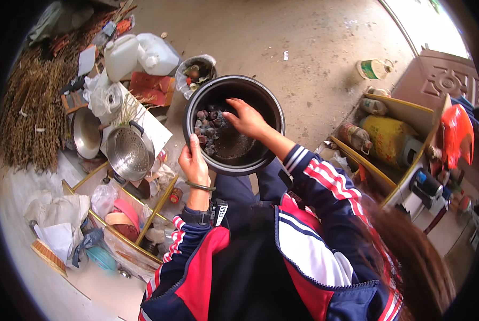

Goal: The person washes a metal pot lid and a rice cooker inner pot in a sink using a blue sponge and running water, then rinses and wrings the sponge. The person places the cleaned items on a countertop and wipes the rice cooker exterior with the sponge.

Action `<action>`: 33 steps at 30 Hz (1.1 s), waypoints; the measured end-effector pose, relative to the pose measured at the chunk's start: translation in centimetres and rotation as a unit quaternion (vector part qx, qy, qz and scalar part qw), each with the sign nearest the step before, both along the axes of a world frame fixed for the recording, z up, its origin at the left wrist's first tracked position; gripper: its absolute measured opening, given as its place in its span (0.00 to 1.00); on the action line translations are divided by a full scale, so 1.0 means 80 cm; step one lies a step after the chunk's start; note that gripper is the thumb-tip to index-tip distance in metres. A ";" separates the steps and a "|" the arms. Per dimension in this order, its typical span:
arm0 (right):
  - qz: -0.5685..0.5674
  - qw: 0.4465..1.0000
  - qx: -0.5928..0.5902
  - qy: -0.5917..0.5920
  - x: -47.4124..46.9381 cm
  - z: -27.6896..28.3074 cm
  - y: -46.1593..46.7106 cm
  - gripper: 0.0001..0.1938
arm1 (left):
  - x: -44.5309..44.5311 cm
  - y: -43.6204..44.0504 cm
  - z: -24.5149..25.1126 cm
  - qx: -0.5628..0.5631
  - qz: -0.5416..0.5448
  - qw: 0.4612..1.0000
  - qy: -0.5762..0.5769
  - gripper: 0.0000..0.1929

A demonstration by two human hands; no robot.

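Note:
A dark, round metal pot is held tilted in front of my legs. My left hand grips its left rim, the thumb lying over the edge. Inside, a cluster of dark purple, grape-like fruit has gathered against the left wall. My right hand reaches in over the pot from the right, fingers apart and holding nothing that I can see. Its fingertips are near the fruit; whether they touch the pot is unclear. The bare part of the pot's bottom looks wet.
A lined waste bin stands just beyond the pot. To the left are white plastic jugs, a steel colander and bundled dry stalks. An open cabinet with bottles lies right. A plastic bottle sits on the concrete floor.

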State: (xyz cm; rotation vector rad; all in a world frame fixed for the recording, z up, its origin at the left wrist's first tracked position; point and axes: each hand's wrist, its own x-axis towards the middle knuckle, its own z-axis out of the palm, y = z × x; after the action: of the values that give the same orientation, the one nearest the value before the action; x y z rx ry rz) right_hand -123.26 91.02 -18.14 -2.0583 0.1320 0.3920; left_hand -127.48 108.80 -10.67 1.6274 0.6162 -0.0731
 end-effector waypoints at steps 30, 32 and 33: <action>0.280 0.956 -0.060 -0.070 0.123 -0.176 0.187 0.18 | 0.197 0.240 -0.247 -0.048 0.222 0.938 0.263 0.20; 0.259 0.963 -0.067 -0.034 0.142 -0.214 0.191 0.15 | 0.215 0.240 -0.272 -0.066 0.229 0.919 0.315 0.21; 0.235 0.971 -0.038 0.004 0.155 -0.230 0.192 0.14 | 0.226 0.244 -0.282 -0.089 0.220 0.914 0.329 0.21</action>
State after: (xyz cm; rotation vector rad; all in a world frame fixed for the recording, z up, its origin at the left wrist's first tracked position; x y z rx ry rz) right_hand -110.86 106.41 -36.50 -2.1547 -0.3483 0.6931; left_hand -109.44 128.35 -33.26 1.2344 1.4407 -0.3447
